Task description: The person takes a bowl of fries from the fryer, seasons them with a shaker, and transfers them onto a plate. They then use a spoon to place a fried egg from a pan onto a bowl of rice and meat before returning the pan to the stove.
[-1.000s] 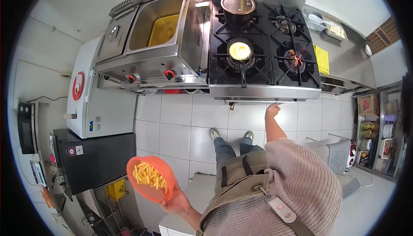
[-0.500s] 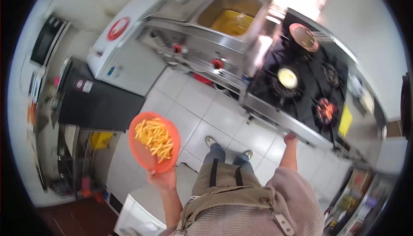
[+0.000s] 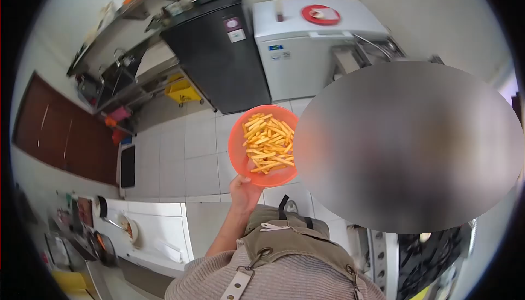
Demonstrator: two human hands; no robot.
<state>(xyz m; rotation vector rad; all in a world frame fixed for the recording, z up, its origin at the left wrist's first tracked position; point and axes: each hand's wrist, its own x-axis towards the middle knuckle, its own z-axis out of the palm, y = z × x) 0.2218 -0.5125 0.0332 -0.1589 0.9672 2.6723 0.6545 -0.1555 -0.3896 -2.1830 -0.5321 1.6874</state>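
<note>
An orange plastic bowl (image 3: pixel 235 150) of French fries (image 3: pixel 269 142) is held out in front of my body. My left hand (image 3: pixel 244 194) grips its near rim from below, with the thumb at the edge. The fries lie loose, heaped in the bowl. A large blurred oval covers the bowl's right edge and much of the right side of the view. My right hand does not show.
A black fridge (image 3: pixel 216 59) and a white chest freezer (image 3: pixel 298 73) carrying a red plate (image 3: pixel 321 15) stand ahead. The yellow mop bucket (image 3: pixel 182 90) is at left. A white counter (image 3: pixel 158 223) lies behind left; a black stove (image 3: pixel 429 262) sits lower right.
The view has swung left, bringing the fridge and freezer ahead and the stove to the lower right. The bowl stays in my left hand. My right hand has left the view.
</note>
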